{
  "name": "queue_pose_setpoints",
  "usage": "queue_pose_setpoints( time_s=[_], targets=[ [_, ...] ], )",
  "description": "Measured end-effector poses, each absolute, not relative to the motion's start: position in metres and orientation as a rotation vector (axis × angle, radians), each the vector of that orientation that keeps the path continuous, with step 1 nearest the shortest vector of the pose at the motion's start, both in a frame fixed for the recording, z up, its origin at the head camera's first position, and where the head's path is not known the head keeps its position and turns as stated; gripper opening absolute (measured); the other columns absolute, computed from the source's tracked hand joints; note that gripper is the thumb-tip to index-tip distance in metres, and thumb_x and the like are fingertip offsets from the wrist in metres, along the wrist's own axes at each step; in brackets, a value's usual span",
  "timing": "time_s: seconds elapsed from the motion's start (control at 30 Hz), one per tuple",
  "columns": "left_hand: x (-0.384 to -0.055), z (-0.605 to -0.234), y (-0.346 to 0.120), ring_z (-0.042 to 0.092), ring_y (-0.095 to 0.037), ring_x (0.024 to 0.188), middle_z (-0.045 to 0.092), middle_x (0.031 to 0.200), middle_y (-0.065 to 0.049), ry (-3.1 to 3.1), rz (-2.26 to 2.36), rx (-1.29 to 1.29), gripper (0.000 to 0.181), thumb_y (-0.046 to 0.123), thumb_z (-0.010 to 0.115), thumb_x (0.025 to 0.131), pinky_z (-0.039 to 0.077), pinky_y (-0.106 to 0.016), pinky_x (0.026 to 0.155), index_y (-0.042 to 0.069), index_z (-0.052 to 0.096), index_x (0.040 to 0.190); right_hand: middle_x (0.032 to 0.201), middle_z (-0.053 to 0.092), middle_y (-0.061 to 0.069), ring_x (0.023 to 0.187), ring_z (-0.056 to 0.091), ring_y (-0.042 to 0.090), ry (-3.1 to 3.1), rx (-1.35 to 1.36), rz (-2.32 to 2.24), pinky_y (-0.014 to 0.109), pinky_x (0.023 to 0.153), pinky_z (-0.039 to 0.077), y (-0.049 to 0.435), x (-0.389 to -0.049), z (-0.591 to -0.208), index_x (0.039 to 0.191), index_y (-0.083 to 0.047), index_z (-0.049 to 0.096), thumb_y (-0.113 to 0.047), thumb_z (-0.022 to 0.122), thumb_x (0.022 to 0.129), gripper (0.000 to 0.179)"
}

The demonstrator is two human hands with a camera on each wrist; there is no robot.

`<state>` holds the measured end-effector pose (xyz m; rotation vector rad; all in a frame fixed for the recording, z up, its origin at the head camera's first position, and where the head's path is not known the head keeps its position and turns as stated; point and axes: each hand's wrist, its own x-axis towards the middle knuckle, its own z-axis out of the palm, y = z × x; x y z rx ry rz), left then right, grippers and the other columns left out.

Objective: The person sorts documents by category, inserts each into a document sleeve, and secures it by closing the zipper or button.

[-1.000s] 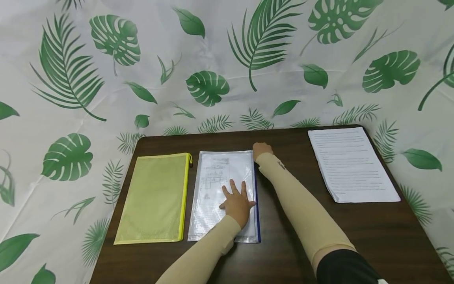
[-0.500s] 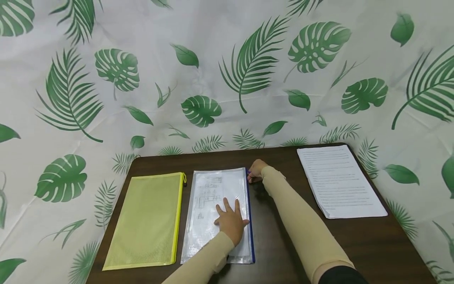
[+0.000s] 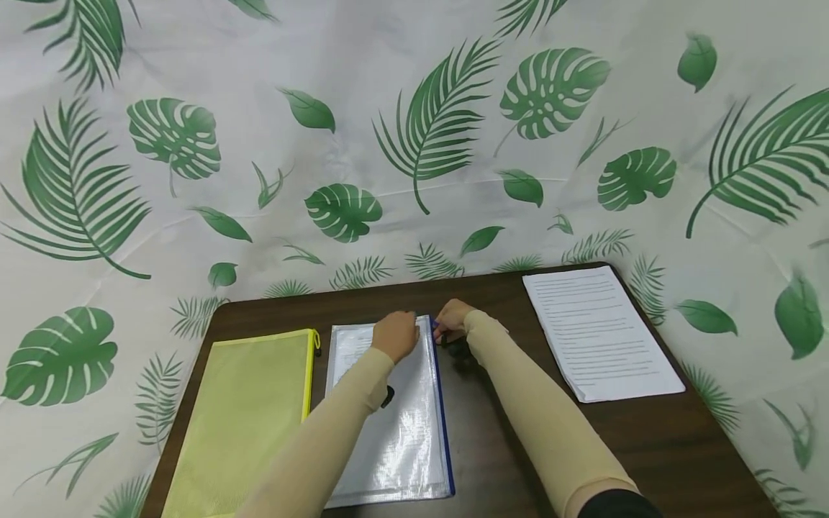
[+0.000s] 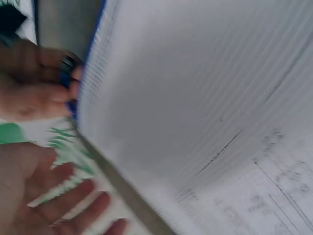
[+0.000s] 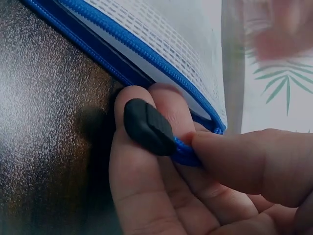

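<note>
A clear mesh zip pouch (image 3: 395,446) with a blue zipper edge lies on the table, a printed sheet showing through it. At its far right corner my right hand (image 3: 453,320) pinches the zipper's blue cord, which ends in a black tab (image 5: 149,127). In the right wrist view the blue zipper teeth (image 5: 142,54) stand apart, with white paper inside. My left hand (image 3: 396,335) is over the pouch's far edge. In the left wrist view its fingers (image 4: 83,200) are extended and blurred, with nothing held in them.
A yellow mesh zip pouch (image 3: 242,417) lies to the left of the clear one. At the back right is a stack of lined, written sheets (image 3: 602,334). The dark wooden table (image 3: 518,475) meets a leaf-patterned backdrop (image 3: 363,57) behind it.
My left hand has gone from lying flat on the pouch's middle to its far edge. My right hand stays at the far right corner. The head view has tilted up and shifted.
</note>
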<state>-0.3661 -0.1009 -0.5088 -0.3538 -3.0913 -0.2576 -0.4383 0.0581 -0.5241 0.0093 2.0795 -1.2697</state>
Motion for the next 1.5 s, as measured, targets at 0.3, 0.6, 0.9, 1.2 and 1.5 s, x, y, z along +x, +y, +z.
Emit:
queue_pose_setpoints(
  time_s=[0.3, 0.6, 0.9, 1.2, 1.5],
  targets=[
    [-0.419, -0.530, -0.113, 0.065, -0.031, 0.110, 0.071, 0.115, -0.007, -3.239, -0.575, -0.297, 0.022, 0.024, 0.062, 0.102, 0.053, -0.055, 0.090, 0.014, 0.076, 0.116, 0.093, 0.073, 0.023, 0.073, 0.072, 0.021, 2.003, -0.003, -1.316, 0.032, 0.072, 0.060, 0.050, -0.438, -0.518, 0.123, 0.017, 0.060, 0.014, 0.054, 0.096, 0.028],
    [-0.419, -0.523, -0.113, 0.067, -0.017, 0.077, 0.075, 0.090, 0.000, -3.254, -0.780, -0.170, 0.013, 0.022, 0.072, 0.096, 0.056, -0.039, 0.071, 0.014, 0.078, 0.088, 0.094, 0.073, 0.020, 0.077, 0.074, 0.022, 1.941, -0.063, -1.270, 0.029, 0.069, 0.060, 0.056, -0.431, -0.518, 0.117, 0.014, 0.062, 0.011, 0.054, 0.098, 0.021],
    [-0.419, -0.526, -0.107, 0.066, -0.016, 0.078, 0.075, 0.091, 0.001, -3.301, -0.783, -0.218, 0.011, 0.018, 0.071, 0.094, 0.055, -0.039, 0.074, 0.015, 0.079, 0.086, 0.092, 0.075, 0.018, 0.081, 0.075, 0.023, 1.864, -0.148, -1.193, 0.028, 0.069, 0.060, 0.071, -0.417, -0.527, 0.103, 0.009, 0.065, 0.009, 0.055, 0.098, 0.011],
    [-0.419, -0.543, -0.107, 0.059, -0.020, 0.077, 0.070, 0.088, -0.005, -3.275, -0.917, -0.328, 0.010, 0.009, 0.069, 0.093, 0.050, -0.037, 0.074, 0.009, 0.072, 0.084, 0.091, 0.075, 0.020, 0.079, 0.075, 0.024, 1.785, -0.083, -1.281, 0.027, 0.062, 0.059, 0.077, -0.403, -0.546, 0.103, 0.009, 0.069, 0.009, 0.054, 0.097, 0.016],
    [-0.413, -0.542, -0.108, 0.064, -0.019, 0.078, 0.073, 0.087, 0.000, -3.192, -0.904, -0.493, 0.011, 0.008, 0.073, 0.091, 0.053, -0.036, 0.071, 0.013, 0.076, 0.082, 0.091, 0.075, 0.021, 0.079, 0.075, 0.025, 1.800, -0.068, -1.317, 0.026, 0.061, 0.058, 0.078, -0.390, -0.551, 0.103, 0.011, 0.068, 0.010, 0.055, 0.097, 0.015]
  ],
)
